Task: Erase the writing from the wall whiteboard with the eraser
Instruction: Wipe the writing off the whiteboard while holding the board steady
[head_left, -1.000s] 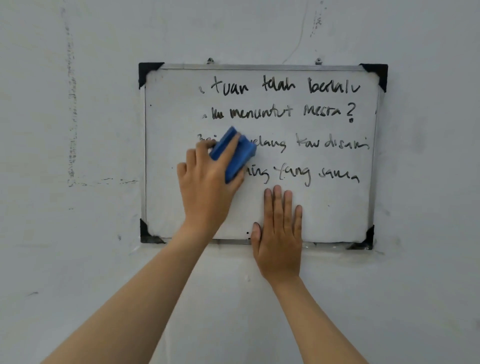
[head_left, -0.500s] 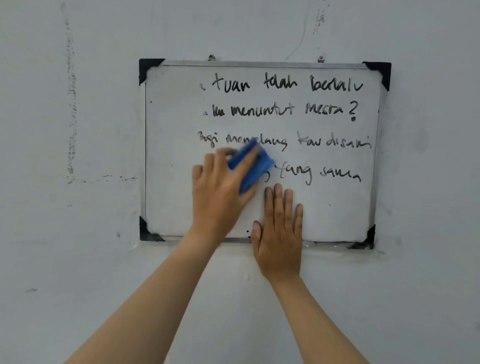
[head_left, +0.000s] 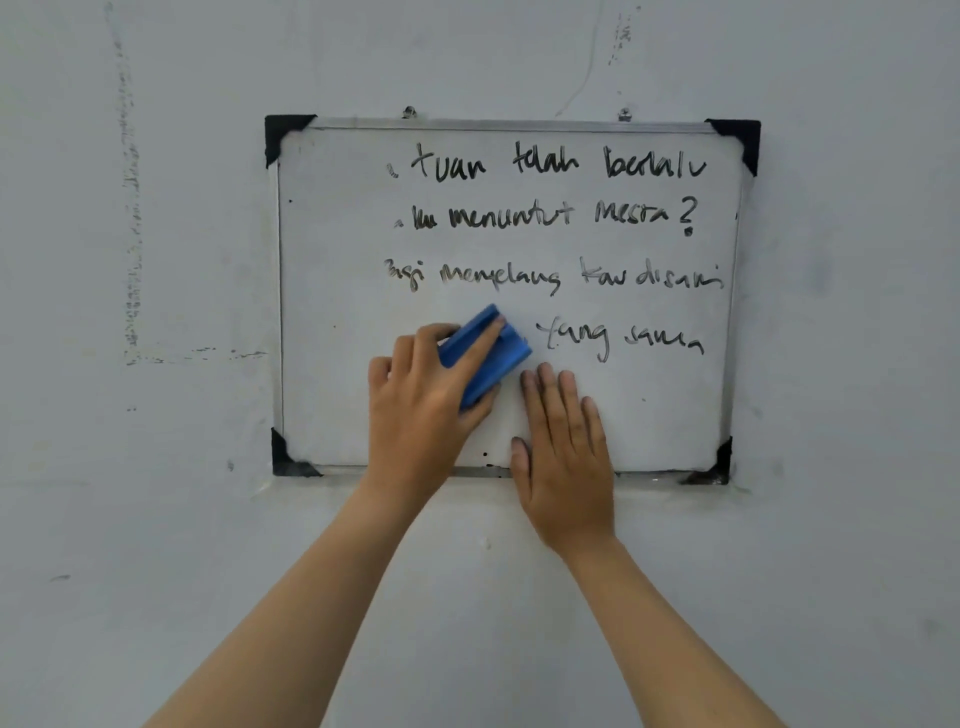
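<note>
A small whiteboard (head_left: 332, 260) with a metal frame and black corners hangs on the wall. Several lines of black handwriting (head_left: 556, 218) fill its middle and right; the left part is wiped. My left hand (head_left: 421, 415) grips a blue eraser (head_left: 485, 356) and presses it on the board at the start of the bottom line, just left of the remaining words (head_left: 618, 340). My right hand (head_left: 563, 457) lies flat, fingers together, over the board's lower edge, right beside the eraser.
The grey wall (head_left: 156, 519) around the board shows scuffs and a dotted dark stain (head_left: 132, 234) at the left. Two small hooks (head_left: 409, 111) hold the board's top edge.
My left hand slid the eraser down and to the right, from the third line's start to the bottom line, wiping the word there. The right hand stayed put.
</note>
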